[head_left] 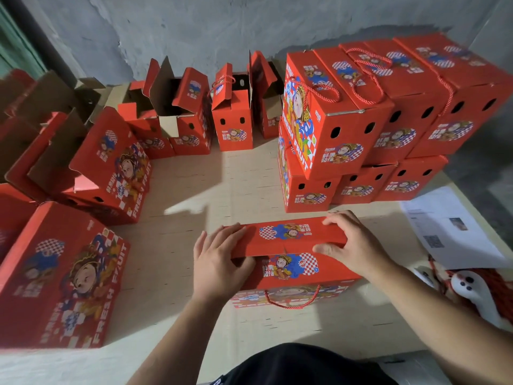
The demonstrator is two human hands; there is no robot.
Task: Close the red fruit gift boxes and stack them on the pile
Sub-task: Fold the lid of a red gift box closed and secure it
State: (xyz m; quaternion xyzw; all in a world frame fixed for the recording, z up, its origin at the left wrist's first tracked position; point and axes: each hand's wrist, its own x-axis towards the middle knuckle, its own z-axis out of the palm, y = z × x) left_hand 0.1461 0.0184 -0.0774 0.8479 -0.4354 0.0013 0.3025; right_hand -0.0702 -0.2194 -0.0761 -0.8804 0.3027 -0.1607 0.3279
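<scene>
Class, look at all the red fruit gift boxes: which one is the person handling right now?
The box nearest the camera, front centre. The left hand and right hand press its top flap down; no other box is touched.

We see a red gift box [291, 262] lying in front, its top flap [288, 238] folded down and a red rope handle [291, 300] hanging at the near side. At the right stands the pile [388, 120] of closed red boxes, two layers high. Open boxes [191, 112] stand behind and to the left.
</scene>
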